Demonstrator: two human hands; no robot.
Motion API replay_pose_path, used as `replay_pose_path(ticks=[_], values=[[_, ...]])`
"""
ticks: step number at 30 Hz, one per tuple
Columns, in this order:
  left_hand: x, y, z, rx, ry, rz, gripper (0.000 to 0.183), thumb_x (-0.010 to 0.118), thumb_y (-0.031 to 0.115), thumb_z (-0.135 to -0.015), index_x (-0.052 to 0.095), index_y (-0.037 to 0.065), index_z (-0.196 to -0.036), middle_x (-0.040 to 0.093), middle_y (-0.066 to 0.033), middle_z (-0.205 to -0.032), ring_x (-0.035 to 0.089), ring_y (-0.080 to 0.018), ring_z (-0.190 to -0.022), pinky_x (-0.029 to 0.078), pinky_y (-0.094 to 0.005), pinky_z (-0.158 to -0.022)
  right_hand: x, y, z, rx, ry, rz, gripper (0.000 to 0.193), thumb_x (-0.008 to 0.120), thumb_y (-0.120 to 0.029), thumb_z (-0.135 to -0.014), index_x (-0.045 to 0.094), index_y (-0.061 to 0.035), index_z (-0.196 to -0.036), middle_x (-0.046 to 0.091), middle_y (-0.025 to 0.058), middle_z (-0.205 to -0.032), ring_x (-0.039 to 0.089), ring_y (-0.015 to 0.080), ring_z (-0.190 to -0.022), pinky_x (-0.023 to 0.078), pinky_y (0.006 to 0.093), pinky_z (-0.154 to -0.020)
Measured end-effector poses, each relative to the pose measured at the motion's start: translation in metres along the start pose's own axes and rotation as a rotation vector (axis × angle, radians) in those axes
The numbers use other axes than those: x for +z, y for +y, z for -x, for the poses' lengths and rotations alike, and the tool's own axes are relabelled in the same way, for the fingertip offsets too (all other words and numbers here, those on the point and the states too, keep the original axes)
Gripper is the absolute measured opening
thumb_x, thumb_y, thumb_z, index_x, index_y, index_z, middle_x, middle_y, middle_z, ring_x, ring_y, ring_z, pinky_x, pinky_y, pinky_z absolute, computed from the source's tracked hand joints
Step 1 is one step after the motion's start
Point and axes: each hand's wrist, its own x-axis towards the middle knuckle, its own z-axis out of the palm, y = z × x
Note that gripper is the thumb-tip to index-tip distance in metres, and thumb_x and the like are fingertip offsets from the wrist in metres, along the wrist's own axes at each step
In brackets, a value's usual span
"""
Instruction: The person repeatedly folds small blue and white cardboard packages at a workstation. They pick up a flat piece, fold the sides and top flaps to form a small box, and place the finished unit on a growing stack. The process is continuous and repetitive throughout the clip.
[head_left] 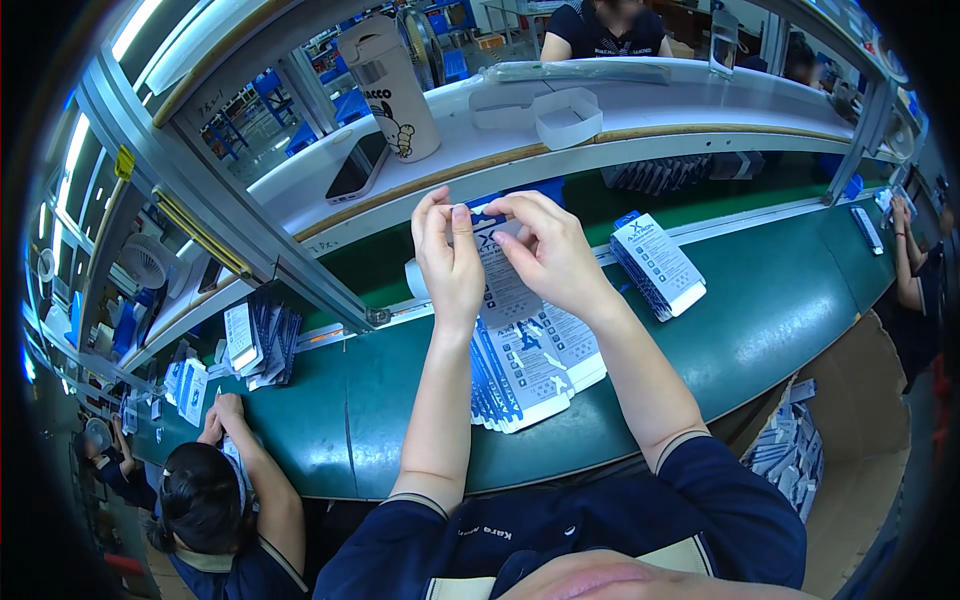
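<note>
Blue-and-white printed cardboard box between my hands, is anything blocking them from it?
Nothing visible does. The left hand and right hand flank the upper end of the blue-and-white printed cardboard box; similar printed boxes show below it in the picture, not in between. Fingertip contact is unclear.

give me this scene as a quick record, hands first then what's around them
left hand: left hand raised, fingers curled near the box top; grip unclear
right hand: right hand raised opposite, fingers bent; grip unclear
between hands: blue-and-white box
below: box pile on green table
right: box stack; open cardboard carton
shelf: cup, phone
lower left: co-worker at the table
</note>
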Motion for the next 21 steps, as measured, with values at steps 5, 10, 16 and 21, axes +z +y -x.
replay_pose_path(ticks=[5,10,16,21], values=[[0.006,0.007,0.005,-0.017,-0.035,-0.048,0.019,0.057,0.017,-0.096,0.058,-0.001,-0.09,0.05,-0.019,-0.125,0.052,-0.03,-0.113,0.041,-0.0367,-0.092,-0.004,0.004,-0.001,0.016,0.061,0.125,0.02,0.06,0.003,-0.083,0.061,-0.0014,-0.103,0.062,0.0112,-0.097,0.062,0.0234,-0.076,0.05,0.0334,-0.068],[0.006,0.008,0.005,0.08,-0.085,-0.106,0.014,0.063,0.015,-0.092,0.061,0.001,-0.089,0.051,-0.0147,-0.129,0.052,-0.0232,-0.115,0.04,-0.0328,-0.095,-0.015,0.001,-0.003,0.081,0.079,0.134,0.021,0.059,0.003,-0.083,0.06,-0.0011,-0.103,0.062,0.013,-0.096,0.065,0.0298,-0.08,0.052,0.0369,-0.072],[0.006,0.004,0.005,-0.07,-0.128,0.104,0.014,0.062,0.013,-0.092,0.061,0.0,-0.089,0.051,-0.0128,-0.124,0.052,-0.0198,-0.11,0.041,-0.0314,-0.092,-0.011,0.005,-0.003,0.116,0.027,-0.039,0.023,0.06,0.006,-0.082,0.058,0.0003,-0.104,0.063,0.0132,-0.097,0.065,0.0241,-0.073,0.052,0.0336,-0.069],[0.007,0.007,0.005,-0.079,-0.118,0.251,0.011,0.066,0.009,-0.089,0.062,-0.001,-0.089,0.048,-0.0118,-0.128,0.05,-0.019,-0.113,0.04,-0.0315,-0.095,-0.018,0.004,-0.004,0.215,-0.004,-0.099,0.025,0.06,0.006,-0.082,0.059,0.0008,-0.106,0.062,0.0129,-0.094,0.06,0.0164,-0.066,0.049,0.0288,-0.064]])
